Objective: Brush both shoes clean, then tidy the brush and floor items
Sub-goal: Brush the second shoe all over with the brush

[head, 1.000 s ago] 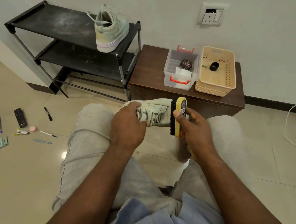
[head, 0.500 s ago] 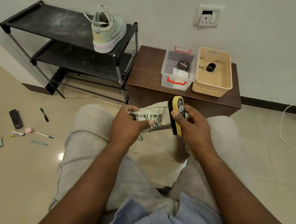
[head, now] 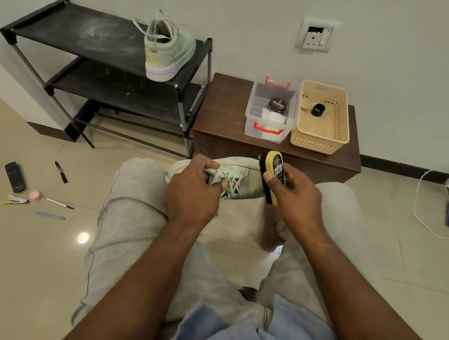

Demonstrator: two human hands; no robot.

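A: Tiled floor [head: 39, 260], beige, a seated person's knees over it. Item one?
B: Shoe [head: 245, 176], pale, held above the lap. Long axis runs 9 to 3, toe toward 3. Left hand [head: 193, 190] clamped round its laced throat.
A: Item two?
B: Brush [head: 272, 177], yellow back, gripped in right hand [head: 295, 191]. Bristles touch the toe from 3 o'clock, so that hand is nearer.
A: Room?
B: Open toward 6. Counter [head: 222, 112] edge near at 12. Second shoe [head: 168, 49] on rack [head: 78, 34], 11 o'clock.

Pale grey trousers [head: 132, 228] with stitched seams, light blue shirt hem [head: 215, 333], bare forearms [head: 151, 279], bare left hand [head: 193, 190], bare right hand [head: 295, 191], bare foot [head: 269, 230]
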